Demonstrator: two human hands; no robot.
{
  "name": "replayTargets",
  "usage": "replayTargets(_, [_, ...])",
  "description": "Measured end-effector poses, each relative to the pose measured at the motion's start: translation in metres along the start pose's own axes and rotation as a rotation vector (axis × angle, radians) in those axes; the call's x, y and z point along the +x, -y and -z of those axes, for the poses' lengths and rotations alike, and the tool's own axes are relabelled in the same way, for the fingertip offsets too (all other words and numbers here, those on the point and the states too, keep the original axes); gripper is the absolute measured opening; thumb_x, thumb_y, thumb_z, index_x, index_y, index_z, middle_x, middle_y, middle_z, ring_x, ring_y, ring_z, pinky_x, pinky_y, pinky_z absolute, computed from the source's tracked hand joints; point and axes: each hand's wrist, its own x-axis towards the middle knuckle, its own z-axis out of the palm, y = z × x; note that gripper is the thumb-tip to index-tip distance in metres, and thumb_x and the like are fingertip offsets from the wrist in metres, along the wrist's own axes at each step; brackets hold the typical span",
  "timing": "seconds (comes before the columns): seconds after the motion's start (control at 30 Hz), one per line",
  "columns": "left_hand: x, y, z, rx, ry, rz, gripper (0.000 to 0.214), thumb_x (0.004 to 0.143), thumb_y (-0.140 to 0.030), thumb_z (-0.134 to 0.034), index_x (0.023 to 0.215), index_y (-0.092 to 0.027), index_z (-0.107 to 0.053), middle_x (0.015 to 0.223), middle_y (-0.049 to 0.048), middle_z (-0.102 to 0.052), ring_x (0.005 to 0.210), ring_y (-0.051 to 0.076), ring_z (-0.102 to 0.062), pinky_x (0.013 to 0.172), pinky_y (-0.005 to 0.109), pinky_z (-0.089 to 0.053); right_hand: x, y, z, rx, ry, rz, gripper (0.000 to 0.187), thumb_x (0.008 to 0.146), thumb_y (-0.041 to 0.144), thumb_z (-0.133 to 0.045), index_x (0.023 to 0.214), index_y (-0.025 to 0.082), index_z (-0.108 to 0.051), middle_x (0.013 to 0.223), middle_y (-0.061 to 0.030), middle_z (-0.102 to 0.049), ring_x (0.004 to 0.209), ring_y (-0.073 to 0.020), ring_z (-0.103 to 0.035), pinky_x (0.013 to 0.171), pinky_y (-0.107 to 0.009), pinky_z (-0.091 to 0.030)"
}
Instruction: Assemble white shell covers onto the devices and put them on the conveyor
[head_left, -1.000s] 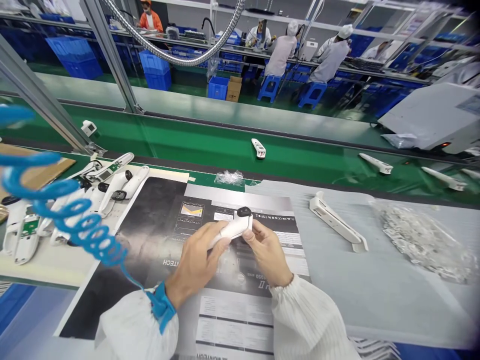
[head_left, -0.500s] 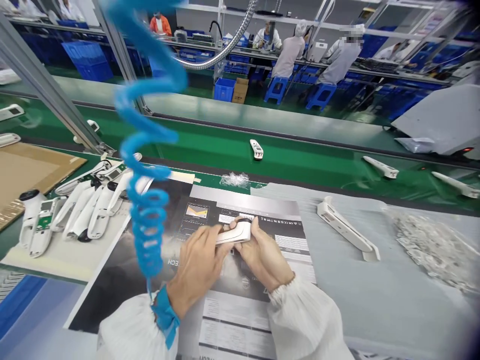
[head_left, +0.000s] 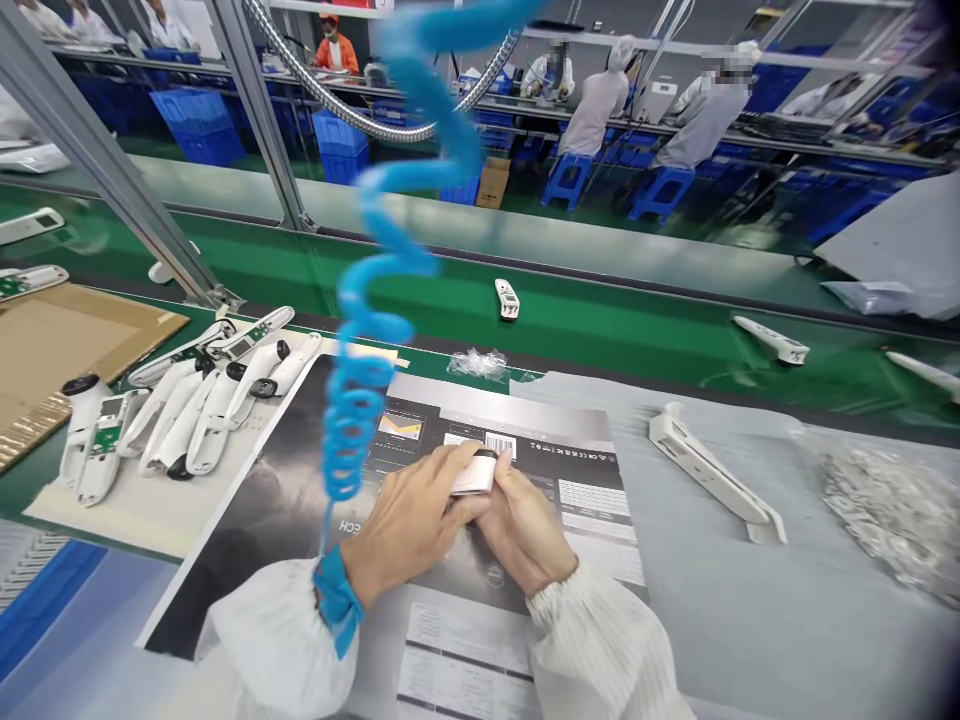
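green smooth conveyor belt (head_left: 637, 325), the longest thing in view, runs across behind the work.

grey-sheeted counter (head_left: 750, 630) nearer, same as a second ago.

black glossy printed sheet (head_left: 255, 520) lies flat on it, unmoved, serving as work surface.

blue coiled plastic cord (head_left: 382, 325): a second ago off to the left, now hanging across the view left of the work.

heap of white elongated plastic shells (head_left: 214, 430) at left, undisturbed; nothing seems added.

clear bag of small pale parts (head_left: 896, 510) far right, untouched.

long white plastic shell (head_left: 712, 475) rests between bag and printed sheet, alone.

left hand (head_left: 412, 510) has closed further over the work, fingers wrapped from above; right hand (head_left: 525, 525) grips the other end, thumb near the top. both closed on one piece.

white rounded plastic housing (head_left: 474, 477), held over the printed sheet: a second ago much of its length showed, now only the end. judgement: a firmer two-handed hold, handling unfinished. whether its seams meet, cannot tell.

black end cap (head_left: 486, 453): now a thin dark strip.
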Motion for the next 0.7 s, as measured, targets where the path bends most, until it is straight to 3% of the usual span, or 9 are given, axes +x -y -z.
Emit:
replayTargets(0.1, [-0.008, 0.008, 0.003, 0.01, 0.054, 0.028, 0.04, 0.099, -0.044, -0.043, 0.135, -0.028, -0.039, 0.122, 0.0033, -0.065, 0.101, 0.021, -0.067, 0.076, 0.033, -0.053, 0.002, 0.004, 0.002, 0.119, 0.037, -0.062, 0.03, 0.083, 0.046, -0.07, 0.09, 0.017, -0.065, 0.081, -0.0013, -0.064, 0.081, -0.0169, -0.063, 0.074, -0.029, -0.053])
replayTargets(0.27, [-0.02, 0.003, -0.016, 0.395, -0.045, -0.067, 0.032, 0.102, -0.039, -0.036, 0.123, -0.019, -0.049, 0.122, 0.0077, -0.065, 0.089, 0.022, -0.069, 0.05, 0.03, -0.045, 0.012, 0.002, -0.006, 0.181, -0.211, -0.103, 0.044, 0.098, 0.049, -0.04, 0.072, 0.018, -0.058, 0.053, 0.0024, -0.051, 0.054, -0.014, -0.056, 0.055, -0.025, -0.047])
replayTargets(0.37, [-0.022, -0.001, -0.028, 0.5, -0.196, -0.222, 0.028, 0.103, -0.031, -0.035, 0.114, -0.013, -0.053, 0.106, 0.0073, -0.071, 0.073, 0.018, -0.068, 0.043, 0.03, -0.038, 0.016, 0.0, -0.014, 0.127, -0.295, -0.059, 0.052, 0.094, 0.056, -0.042, 0.059, 0.019, -0.051, 0.039, 0.0037, -0.041, 0.041, -0.0126, -0.045, 0.045, -0.024, -0.038])
replayTargets(0.47, [-0.023, 0.001, -0.03, 0.471, -0.295, -0.286, 0.025, 0.102, -0.03, -0.041, 0.11, -0.012, -0.056, 0.095, 0.0041, -0.074, 0.069, 0.015, -0.068, 0.044, 0.03, -0.038, 0.015, 0.001, -0.016, 0.091, -0.287, -0.052, 0.051, 0.089, 0.058, -0.049, 0.055, 0.02, -0.05, 0.036, 0.0042, -0.039, 0.038, -0.0121, -0.042, 0.044, -0.024, -0.035])
replayTargets(0.6, [-0.023, 0.004, -0.023, 0.478, -0.314, -0.248, 0.033, 0.1, -0.039, -0.046, 0.121, -0.016, -0.054, 0.117, 0.0033, -0.071, 0.079, 0.015, -0.069, 0.049, 0.029, -0.043, 0.011, 0.004, -0.011, 0.077, -0.169, -0.056, 0.037, 0.085, 0.049, -0.059, 0.063, 0.02, -0.056, 0.045, 0.0036, -0.048, 0.048, -0.0138, -0.05, 0.053, -0.026, -0.043])
replayTargets(0.7, [-0.022, -0.004, -0.021, 0.469, -0.341, -0.191, 0.035, 0.1, -0.042, -0.044, 0.12, -0.016, -0.056, 0.123, 0.0043, -0.068, 0.08, 0.017, -0.069, 0.051, 0.03, -0.044, 0.009, 0.006, -0.01, 0.017, -0.138, 0.003, 0.034, 0.082, 0.049, -0.062, 0.065, 0.02, -0.057, 0.055, 0.0, -0.058, 0.061, -0.0174, -0.058, 0.066, -0.03, -0.048])
